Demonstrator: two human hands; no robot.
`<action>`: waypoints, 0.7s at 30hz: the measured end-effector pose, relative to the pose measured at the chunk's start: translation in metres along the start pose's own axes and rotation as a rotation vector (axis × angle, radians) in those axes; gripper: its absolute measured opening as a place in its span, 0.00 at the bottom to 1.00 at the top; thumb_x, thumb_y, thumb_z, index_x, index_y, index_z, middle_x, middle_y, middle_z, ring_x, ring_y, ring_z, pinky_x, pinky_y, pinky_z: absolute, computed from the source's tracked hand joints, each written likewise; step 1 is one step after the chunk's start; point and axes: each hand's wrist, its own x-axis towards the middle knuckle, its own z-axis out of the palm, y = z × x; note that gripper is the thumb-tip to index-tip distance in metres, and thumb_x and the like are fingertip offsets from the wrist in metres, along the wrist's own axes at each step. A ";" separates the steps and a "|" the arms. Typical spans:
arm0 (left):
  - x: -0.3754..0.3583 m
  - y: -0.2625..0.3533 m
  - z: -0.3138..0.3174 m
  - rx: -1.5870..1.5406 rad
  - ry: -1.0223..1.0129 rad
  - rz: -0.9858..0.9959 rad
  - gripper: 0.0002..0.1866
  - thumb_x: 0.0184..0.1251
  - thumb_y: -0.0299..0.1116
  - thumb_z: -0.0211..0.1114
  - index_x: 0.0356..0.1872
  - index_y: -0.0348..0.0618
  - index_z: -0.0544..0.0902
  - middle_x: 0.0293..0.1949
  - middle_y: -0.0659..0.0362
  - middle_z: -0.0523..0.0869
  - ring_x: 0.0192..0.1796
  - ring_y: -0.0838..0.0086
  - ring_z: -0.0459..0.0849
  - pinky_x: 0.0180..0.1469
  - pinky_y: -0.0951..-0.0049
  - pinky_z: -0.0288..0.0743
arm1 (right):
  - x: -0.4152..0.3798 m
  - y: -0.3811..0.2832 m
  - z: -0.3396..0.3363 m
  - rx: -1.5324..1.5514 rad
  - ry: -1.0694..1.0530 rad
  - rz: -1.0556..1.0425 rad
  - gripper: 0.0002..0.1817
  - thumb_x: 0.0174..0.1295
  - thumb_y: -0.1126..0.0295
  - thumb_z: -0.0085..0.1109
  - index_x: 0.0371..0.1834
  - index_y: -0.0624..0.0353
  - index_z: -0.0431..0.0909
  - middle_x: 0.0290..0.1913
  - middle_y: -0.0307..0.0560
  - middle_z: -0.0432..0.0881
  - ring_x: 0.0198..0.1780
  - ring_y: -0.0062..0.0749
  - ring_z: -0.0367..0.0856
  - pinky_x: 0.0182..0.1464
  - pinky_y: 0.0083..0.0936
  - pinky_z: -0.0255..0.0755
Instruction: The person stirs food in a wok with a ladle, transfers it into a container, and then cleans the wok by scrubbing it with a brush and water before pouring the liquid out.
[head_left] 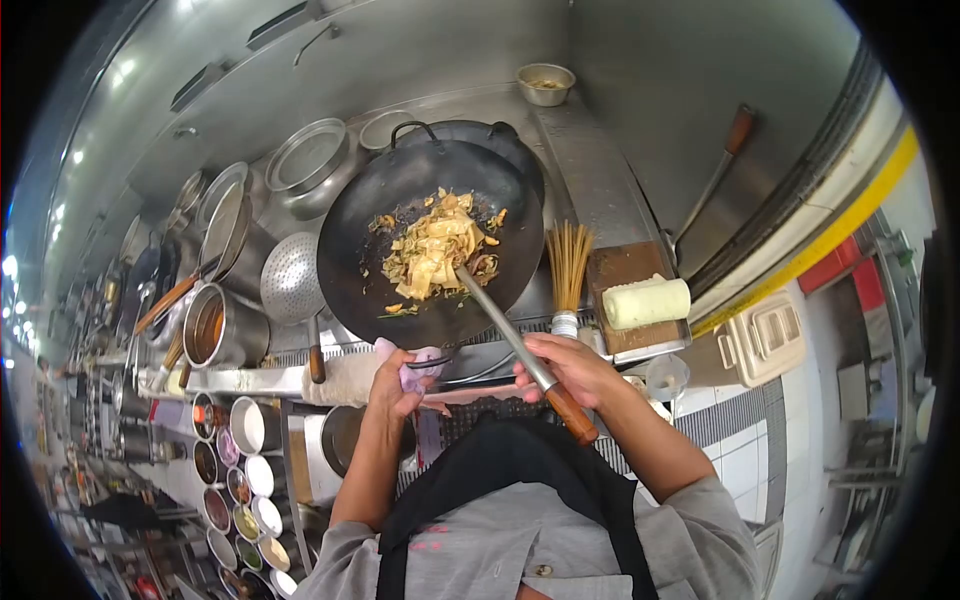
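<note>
My left hand [398,382] is closed around a pale purple cloth [425,366] at the near handle of a large black wok [350,240]. In the wok lies a heap of wide noodles [435,250] with bits of greens and browned pieces. My right hand [575,372] holds a long-handled metal wok tool [508,330] with a wooden end, fingers partly loose around the shaft. The tool's head is buried in the noodles, so its shape is hidden. The wok tilts toward me.
Right of the wok stand a bamboo brush [568,265] and a rolled pale towel [647,302] on a board. A perforated skimmer [292,280] and a steel pot [225,328] sit at left. Several ingredient bowls [248,425] are lower left. A small metal bowl [546,84] stands at the back.
</note>
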 end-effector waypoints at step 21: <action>-0.062 0.078 0.007 0.311 -0.340 -0.172 0.12 0.65 0.32 0.55 0.33 0.31 0.81 0.31 0.50 0.83 0.26 0.69 0.77 0.22 0.75 0.66 | -0.110 0.080 0.100 -0.010 0.326 -0.285 0.12 0.67 0.74 0.54 0.52 0.60 0.74 0.21 0.37 0.71 0.15 0.21 0.68 0.18 0.21 0.65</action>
